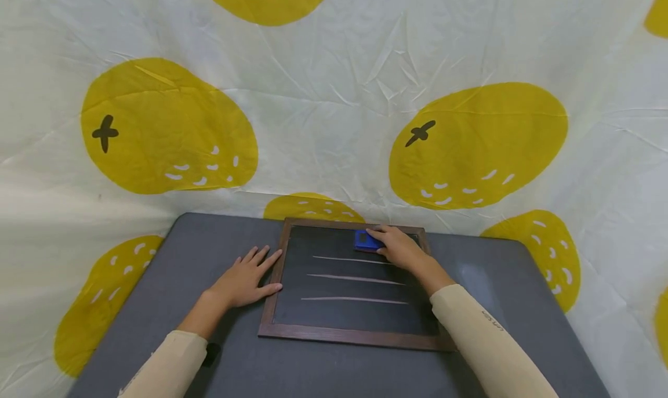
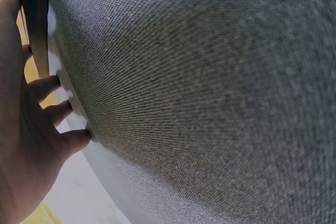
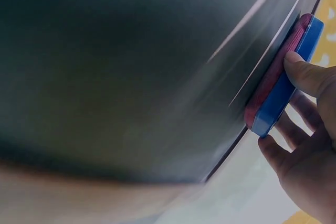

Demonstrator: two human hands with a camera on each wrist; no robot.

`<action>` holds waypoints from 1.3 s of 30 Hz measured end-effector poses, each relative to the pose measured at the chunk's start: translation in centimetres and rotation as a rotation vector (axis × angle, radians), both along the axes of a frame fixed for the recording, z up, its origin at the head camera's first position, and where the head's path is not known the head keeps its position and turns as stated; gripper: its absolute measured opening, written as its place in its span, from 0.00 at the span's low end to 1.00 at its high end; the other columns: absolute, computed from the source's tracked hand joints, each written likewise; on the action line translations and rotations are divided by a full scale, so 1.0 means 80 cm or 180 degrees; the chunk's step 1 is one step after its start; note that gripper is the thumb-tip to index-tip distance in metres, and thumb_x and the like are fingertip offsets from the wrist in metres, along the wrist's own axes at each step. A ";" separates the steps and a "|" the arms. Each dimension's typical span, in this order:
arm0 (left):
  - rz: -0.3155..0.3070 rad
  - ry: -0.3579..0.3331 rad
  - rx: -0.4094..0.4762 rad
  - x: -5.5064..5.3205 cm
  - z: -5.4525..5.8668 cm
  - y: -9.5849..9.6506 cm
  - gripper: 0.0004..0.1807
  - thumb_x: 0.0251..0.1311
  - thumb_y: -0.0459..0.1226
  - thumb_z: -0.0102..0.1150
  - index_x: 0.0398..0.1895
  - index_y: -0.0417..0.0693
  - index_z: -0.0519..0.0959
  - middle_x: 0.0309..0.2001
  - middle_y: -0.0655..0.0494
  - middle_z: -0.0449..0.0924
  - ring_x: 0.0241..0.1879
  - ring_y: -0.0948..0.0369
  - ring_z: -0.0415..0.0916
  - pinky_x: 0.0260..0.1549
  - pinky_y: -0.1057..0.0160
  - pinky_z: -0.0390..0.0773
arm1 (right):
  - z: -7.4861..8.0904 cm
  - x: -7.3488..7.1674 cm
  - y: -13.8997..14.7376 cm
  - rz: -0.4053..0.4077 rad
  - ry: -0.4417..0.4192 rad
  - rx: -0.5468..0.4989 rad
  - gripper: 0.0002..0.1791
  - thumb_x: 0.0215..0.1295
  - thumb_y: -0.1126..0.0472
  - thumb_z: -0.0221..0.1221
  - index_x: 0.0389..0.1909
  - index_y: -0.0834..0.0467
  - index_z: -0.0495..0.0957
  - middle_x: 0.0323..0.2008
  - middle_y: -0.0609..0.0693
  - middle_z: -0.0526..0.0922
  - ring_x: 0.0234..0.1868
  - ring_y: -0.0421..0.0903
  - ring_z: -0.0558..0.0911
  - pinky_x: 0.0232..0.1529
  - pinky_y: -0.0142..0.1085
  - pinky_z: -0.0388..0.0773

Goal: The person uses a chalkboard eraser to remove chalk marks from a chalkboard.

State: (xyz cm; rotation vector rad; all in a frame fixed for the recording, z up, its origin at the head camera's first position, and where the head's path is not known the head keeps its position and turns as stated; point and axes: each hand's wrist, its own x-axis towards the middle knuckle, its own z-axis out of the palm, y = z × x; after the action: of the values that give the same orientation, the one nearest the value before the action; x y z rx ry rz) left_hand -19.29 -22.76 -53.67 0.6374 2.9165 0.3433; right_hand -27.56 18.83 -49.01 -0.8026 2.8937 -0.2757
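Observation:
A small chalkboard (image 1: 334, 317) in a brown wooden frame lies on the grey table, with several pale chalk lines (image 1: 355, 278) drawn across it. My right hand (image 1: 402, 248) grips a blue eraser (image 1: 364, 239) near the board's top edge, above the uppermost line. In the right wrist view, the thumb and fingers pinch the blue back of the eraser (image 3: 283, 90), and its dark red felt (image 3: 273, 77) faces the board. On the left, my left hand (image 1: 245, 282) has its fingers spread, with thumb and index fingertip at the frame's left side; the other fingers lie over the table.
The grey table (image 1: 219, 235) extends around the board on both sides and in front. Behind it hangs a white cloth (image 1: 323, 137) printed with big yellow fruit shapes. A small dark object (image 1: 211, 354) shows beside the left sleeve (image 1: 172, 363).

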 end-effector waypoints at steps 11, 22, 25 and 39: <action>-0.0044 0.0021 -0.0001 -0.004 -0.002 -0.001 0.48 0.68 0.71 0.46 0.84 0.60 0.52 0.81 0.40 0.53 0.80 0.35 0.49 0.69 0.25 0.57 | -0.011 0.007 0.069 -0.0076 0.0285 -0.0195 0.33 0.68 0.69 0.66 0.73 0.64 0.70 0.68 0.67 0.74 0.68 0.68 0.74 0.67 0.62 0.70; -0.0071 0.0049 -0.0009 -0.007 -0.002 0.001 0.48 0.69 0.70 0.47 0.85 0.60 0.52 0.81 0.39 0.53 0.80 0.35 0.48 0.69 0.25 0.57 | -0.013 0.004 0.079 -0.0122 0.0223 -0.0214 0.33 0.69 0.68 0.65 0.74 0.63 0.69 0.69 0.68 0.72 0.68 0.70 0.72 0.67 0.64 0.69; -0.0069 0.0052 -0.0018 -0.007 -0.001 0.001 0.48 0.69 0.70 0.47 0.85 0.60 0.52 0.81 0.39 0.53 0.80 0.34 0.48 0.69 0.25 0.57 | -0.013 0.003 0.078 -0.0067 0.0249 -0.0203 0.33 0.68 0.68 0.66 0.74 0.63 0.69 0.69 0.68 0.73 0.67 0.70 0.73 0.67 0.64 0.69; -0.0082 0.0067 -0.0001 -0.006 -0.001 0.001 0.48 0.69 0.69 0.47 0.84 0.58 0.53 0.81 0.38 0.53 0.79 0.33 0.49 0.68 0.24 0.58 | -0.005 -0.001 0.043 0.0044 0.0164 -0.0173 0.33 0.70 0.66 0.65 0.74 0.63 0.69 0.69 0.67 0.73 0.68 0.68 0.73 0.68 0.61 0.70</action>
State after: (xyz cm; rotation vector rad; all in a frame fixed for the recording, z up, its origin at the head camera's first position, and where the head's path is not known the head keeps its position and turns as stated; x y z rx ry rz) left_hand -19.78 -22.71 -53.76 0.6819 2.9254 0.3352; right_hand -27.62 22.24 -49.42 -0.8502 2.9390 -0.3387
